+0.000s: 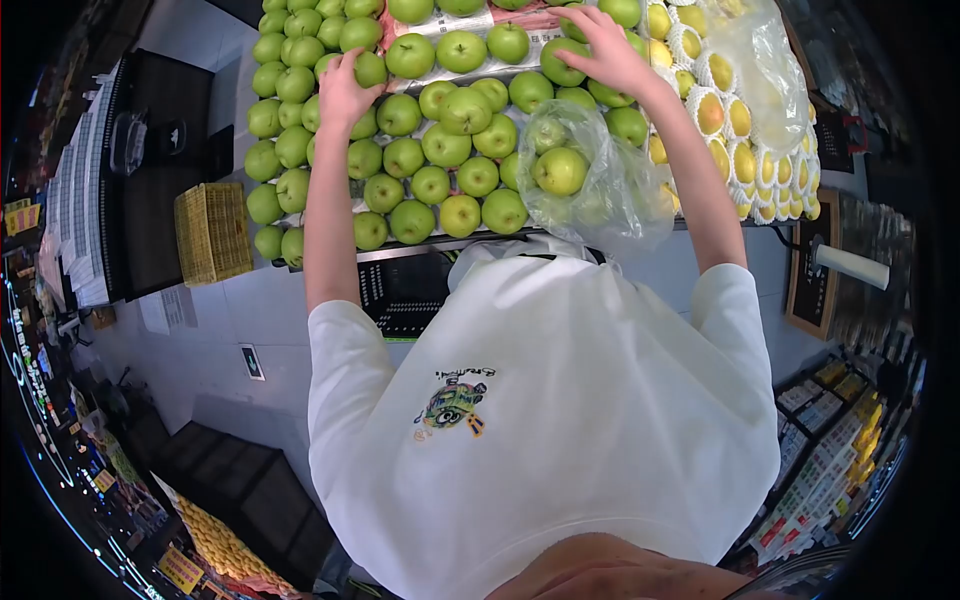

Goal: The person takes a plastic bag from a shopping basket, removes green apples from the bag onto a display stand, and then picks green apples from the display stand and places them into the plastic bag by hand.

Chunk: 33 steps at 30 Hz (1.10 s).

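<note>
Green apples [430, 185] lie in rows and small heaps on the display stand in front of me. At the upper left, my left hand [348, 92] is curled around a green apple [370, 68], its thumb on the near side. My right hand [605, 52] reaches to the upper right, thumb and fingers around a green apple [574, 26] partly hidden by them. Its thumb also lies close to another apple just below. Between the hands, a strip of printed paper [480, 25] shows among the fruit. A clear plastic bag [600, 185] with apples in it rests by the near edge.
Yellow pears [738, 118] in white foam nets fill the right side, partly covered by clear plastic [760, 65]. A wicker basket [213, 232] stands left of the stand. A black crate [408, 290] sits under its near edge. More shelves [815, 450] are at the lower right.
</note>
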{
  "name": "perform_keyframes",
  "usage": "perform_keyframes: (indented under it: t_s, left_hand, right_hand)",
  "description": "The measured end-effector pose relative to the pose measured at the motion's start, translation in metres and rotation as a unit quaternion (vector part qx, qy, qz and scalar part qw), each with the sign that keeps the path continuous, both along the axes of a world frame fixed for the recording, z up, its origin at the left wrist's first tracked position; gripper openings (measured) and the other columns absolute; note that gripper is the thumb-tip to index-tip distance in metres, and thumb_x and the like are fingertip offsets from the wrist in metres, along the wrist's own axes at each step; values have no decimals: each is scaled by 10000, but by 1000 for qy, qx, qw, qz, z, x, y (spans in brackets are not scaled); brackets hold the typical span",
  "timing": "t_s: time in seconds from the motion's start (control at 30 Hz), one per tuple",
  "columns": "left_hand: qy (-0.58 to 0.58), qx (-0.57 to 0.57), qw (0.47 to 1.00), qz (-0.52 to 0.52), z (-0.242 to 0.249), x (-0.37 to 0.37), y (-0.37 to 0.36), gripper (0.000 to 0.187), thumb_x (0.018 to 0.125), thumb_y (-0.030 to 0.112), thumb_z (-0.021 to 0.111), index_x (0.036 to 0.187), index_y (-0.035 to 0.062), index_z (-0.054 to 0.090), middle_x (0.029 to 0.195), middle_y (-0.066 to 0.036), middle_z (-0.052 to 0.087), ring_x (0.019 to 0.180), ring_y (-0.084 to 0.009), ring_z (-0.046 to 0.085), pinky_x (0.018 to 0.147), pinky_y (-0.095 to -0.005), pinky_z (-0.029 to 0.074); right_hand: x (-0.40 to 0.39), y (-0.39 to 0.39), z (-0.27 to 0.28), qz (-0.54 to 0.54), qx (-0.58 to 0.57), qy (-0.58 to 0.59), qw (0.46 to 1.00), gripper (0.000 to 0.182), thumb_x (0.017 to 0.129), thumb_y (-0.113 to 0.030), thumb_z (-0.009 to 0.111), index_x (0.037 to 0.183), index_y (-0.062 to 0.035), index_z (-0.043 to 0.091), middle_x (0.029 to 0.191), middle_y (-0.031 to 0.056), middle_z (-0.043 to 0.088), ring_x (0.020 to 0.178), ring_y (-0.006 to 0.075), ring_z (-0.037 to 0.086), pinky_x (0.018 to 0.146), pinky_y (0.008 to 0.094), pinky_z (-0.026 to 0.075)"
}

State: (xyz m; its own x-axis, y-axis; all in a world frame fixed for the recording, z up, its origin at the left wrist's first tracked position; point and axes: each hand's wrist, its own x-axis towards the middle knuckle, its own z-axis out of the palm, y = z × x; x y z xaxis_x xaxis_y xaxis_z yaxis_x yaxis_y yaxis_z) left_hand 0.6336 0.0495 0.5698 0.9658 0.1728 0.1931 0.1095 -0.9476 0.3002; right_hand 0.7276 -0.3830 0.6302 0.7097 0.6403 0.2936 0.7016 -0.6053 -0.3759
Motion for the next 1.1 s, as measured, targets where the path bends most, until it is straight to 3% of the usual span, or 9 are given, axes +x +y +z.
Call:
perform_keyframes:
  t_s: [0.13,0.2,0.27,0.33,0.43,0.6,0.73,0.9,1.1]
  left_hand:
    - [3,-53,999,11,1,-3,3,894,668,333,940,1449,156,544,1393,-205,555,1245,-390,572,1055,-481,503]
    - [-76,-100,992,18,-5,-6,4,877,657,360,952,1401,96,572,1338,-219,592,1266,-382,570,1066,-484,485]
    - [-89,-114,989,22,-14,-9,5,878,661,350,952,1408,107,560,1347,-215,567,1254,-380,569,1054,-477,493]
    - [-102,-128,986,25,-24,-11,9,880,664,339,952,1414,119,548,1355,-211,541,1241,-377,567,1041,-470,501]
    - [-128,-152,980,15,-33,-14,11,878,674,331,956,1395,76,525,1359,-218,517,1255,-370,537,1070,-464,469]
    - [-177,-251,951,39,-45,-15,7,857,658,262,985,1304,7,482,1294,-212,517,1227,-376,513,1064,-470,451]
    - [-173,-183,968,4,-36,-14,9,858,644,243,993,1286,11,473,1257,-200,533,1201,-368,529,1045,-470,463]
    - [-78,-143,987,3,-10,-19,10,874,644,224,989,1304,12,457,1248,-184,554,1166,-366,559,1002,-455,487]
    - [-109,-196,974,4,-31,-11,15,872,646,187,985,1317,11,458,1274,-191,551,1147,-349,577,958,-451,511]
  right_hand:
    - [-4,-13,-4,-18,6,-5,1000,631,919,-325,740,1492,-252,489,1409,94,534,1335,314,486,1139,489,342]
    - [-4,-18,-4,-8,15,-5,1000,626,916,-321,744,1486,-247,497,1395,99,540,1330,315,490,1139,485,346]
    - [-5,-21,-3,2,24,-6,1000,620,913,-317,748,1479,-242,504,1382,104,545,1325,316,493,1139,482,351]
    - [-13,-22,6,-17,12,2,1000,575,929,-304,755,1440,-142,546,1381,154,548,1287,352,530,1104,437,432]
    - [-13,-28,1,-18,36,-4,999,563,905,-312,760,1423,-208,564,1332,132,556,1253,327,550,1081,453,438]
    - [-15,-33,0,-33,24,11,999,541,921,-302,757,1415,-180,574,1360,142,535,1267,345,541,1092,447,445]
    - [-13,-36,-2,-42,7,18,999,527,938,-270,749,1420,-158,569,1391,134,511,1301,338,519,1117,431,433]
    - [-11,-38,-6,-39,19,1,999,515,936,-251,750,1410,-152,574,1382,132,513,1296,332,524,1112,426,437]
    - [-10,-37,-9,-34,27,-1,999,506,924,-261,754,1393,-171,588,1360,143,527,1272,350,538,1092,439,451]
